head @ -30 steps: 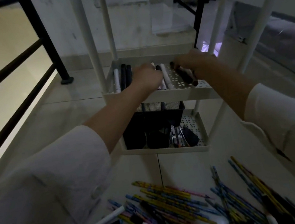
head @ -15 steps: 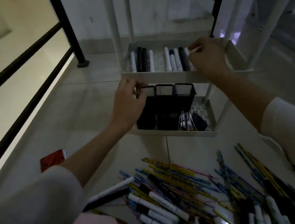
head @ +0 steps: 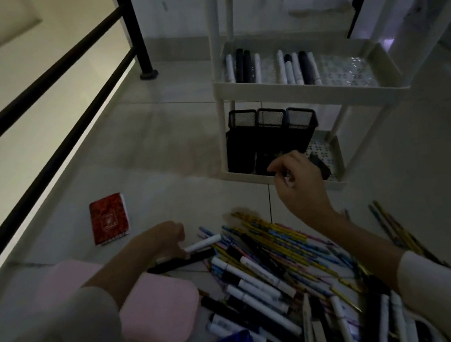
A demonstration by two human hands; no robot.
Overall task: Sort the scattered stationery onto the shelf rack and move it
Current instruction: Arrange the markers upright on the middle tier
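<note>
White and black markers (head: 271, 70) left lined up on the shelf rack (head: 309, 95) tier, both hands drawn back from it. Left hand (head: 161, 239) down on a white marker (head: 204, 243) at the floor pile (head: 275, 262), hold on it impossible to tell; right hand (head: 300, 186) fingers (head: 277, 168) loosely curled, empty. Probably fetching another batch.

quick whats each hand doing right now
Left hand: at the end of a white marker, grip cannot be told.
Right hand: loosely curled, holding nothing.
</note>
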